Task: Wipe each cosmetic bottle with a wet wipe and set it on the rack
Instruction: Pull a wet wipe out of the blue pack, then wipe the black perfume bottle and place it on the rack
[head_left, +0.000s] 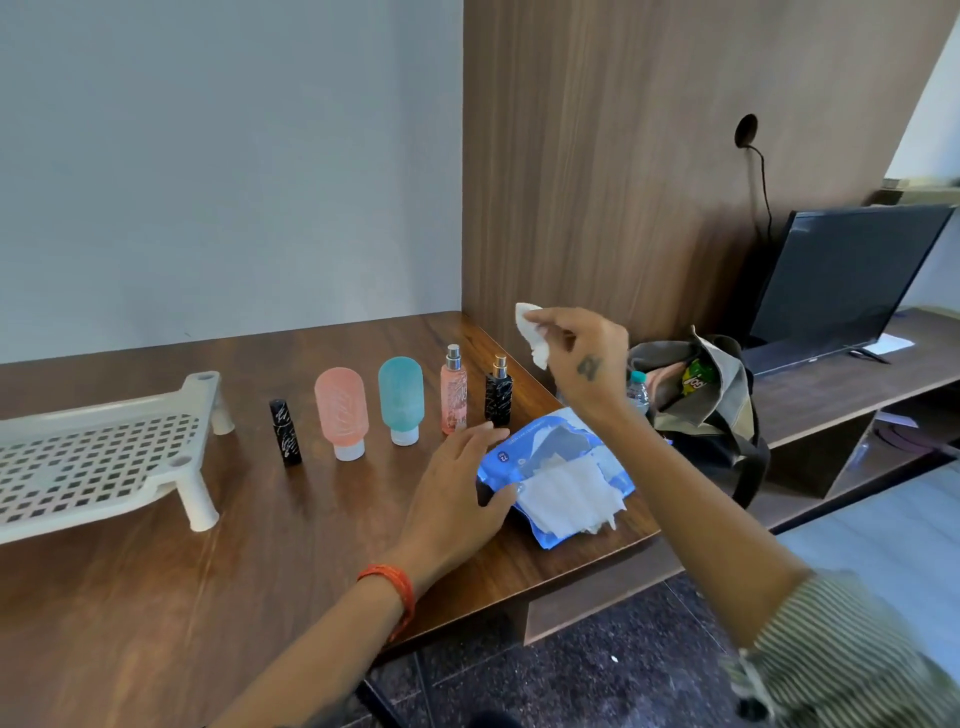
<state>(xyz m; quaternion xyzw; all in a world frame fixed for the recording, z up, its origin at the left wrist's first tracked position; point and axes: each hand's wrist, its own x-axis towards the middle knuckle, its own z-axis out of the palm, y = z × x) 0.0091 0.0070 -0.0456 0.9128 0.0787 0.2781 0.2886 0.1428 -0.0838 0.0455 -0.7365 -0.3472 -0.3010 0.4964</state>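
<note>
Several cosmetic bottles stand in a row on the wooden table (156, 597): a slim black tube (285, 432), a pink squeeze bottle (342, 413), a teal squeeze bottle (401, 399), a pink spray bottle (453, 392) and a black spray bottle (498, 391). A white perforated rack (98, 457) stands at the left with nothing on it. My right hand (582, 358) is raised above the table, pinching a crumpled white wet wipe (532, 332). My left hand (457, 493) lies flat on the left edge of the blue wet-wipe pack (556, 478), which is open with white wipes showing.
A grey open bag (696, 395) with a water bottle (638, 392) sits just right of the table. Beyond it a dark TV screen (841, 280) stands on a lower wooden shelf. The table's right edge drops to a dark speckled floor.
</note>
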